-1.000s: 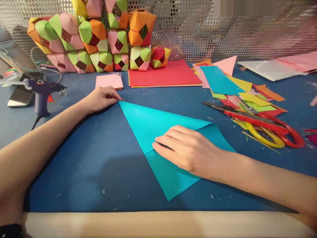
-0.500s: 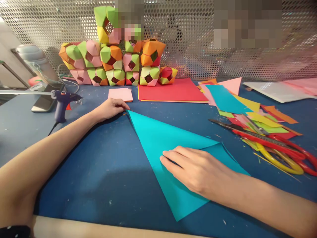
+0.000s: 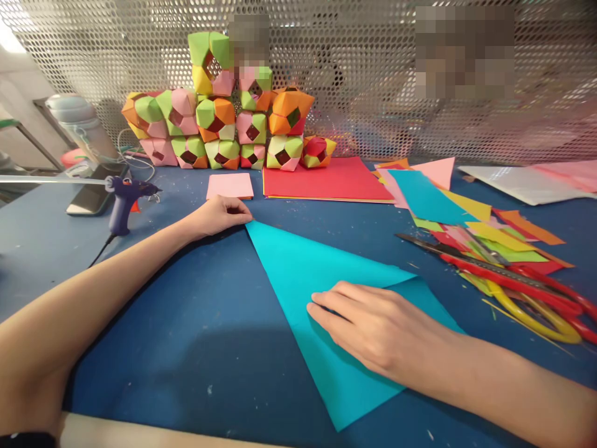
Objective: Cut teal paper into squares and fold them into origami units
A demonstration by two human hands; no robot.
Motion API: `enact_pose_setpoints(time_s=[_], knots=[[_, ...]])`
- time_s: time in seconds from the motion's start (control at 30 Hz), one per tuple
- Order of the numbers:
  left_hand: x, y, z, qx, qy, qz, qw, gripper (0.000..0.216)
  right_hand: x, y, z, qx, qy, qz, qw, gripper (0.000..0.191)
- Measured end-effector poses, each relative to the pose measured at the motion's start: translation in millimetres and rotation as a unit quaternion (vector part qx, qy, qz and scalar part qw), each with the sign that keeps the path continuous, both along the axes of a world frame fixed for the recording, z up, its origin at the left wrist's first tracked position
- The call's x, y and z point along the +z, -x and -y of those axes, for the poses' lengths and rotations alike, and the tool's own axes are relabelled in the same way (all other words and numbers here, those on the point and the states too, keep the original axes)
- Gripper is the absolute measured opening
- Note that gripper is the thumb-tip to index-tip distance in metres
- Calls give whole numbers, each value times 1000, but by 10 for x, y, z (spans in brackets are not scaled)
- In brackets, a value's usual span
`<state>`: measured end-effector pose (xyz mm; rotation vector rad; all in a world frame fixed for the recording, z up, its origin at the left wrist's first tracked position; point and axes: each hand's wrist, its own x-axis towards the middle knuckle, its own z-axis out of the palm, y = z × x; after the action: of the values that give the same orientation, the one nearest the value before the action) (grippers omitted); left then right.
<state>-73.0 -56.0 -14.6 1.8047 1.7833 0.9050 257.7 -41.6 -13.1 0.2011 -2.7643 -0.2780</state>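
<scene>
A sheet of teal paper (image 3: 303, 274), folded into a long pointed shape, lies on the blue table mat (image 3: 186, 323). My left hand (image 3: 219, 216) pinches its far tip, fingers curled together. My right hand (image 3: 373, 323) lies flat on the fold near the middle of the paper, fingers stretched out and pressing down.
A stack of folded paper cubes (image 3: 224, 124) stands against the perforated back wall. A pink pad (image 3: 230, 185) and red sheets (image 3: 326, 180) lie behind the teal paper. Coloured scraps (image 3: 466, 211), red and yellow scissors (image 3: 527, 292) and a knife sit right. A glue gun (image 3: 122, 199) and phone (image 3: 93, 196) are left.
The camera has tilted upward, so everything sits lower in view. My right hand slid a little along the fold, flattening the flap. My left hand keeps the tip.
</scene>
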Motion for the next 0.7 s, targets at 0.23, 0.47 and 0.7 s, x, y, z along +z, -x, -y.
enact_pose_setpoints(time_s=[0.23,0.47,0.7], knots=[[11,-15,-4,-2,-22,-44,999,22,-13,5,14,-12,-17,-1,1000,30],[2,88,-92,-4,-36,-102,994,15,-27,14,20,-17,-14,2,1000,30],[28,171,-109,16,8,-54,998,16,-46,11,5,-18,-14,6,1000,29]])
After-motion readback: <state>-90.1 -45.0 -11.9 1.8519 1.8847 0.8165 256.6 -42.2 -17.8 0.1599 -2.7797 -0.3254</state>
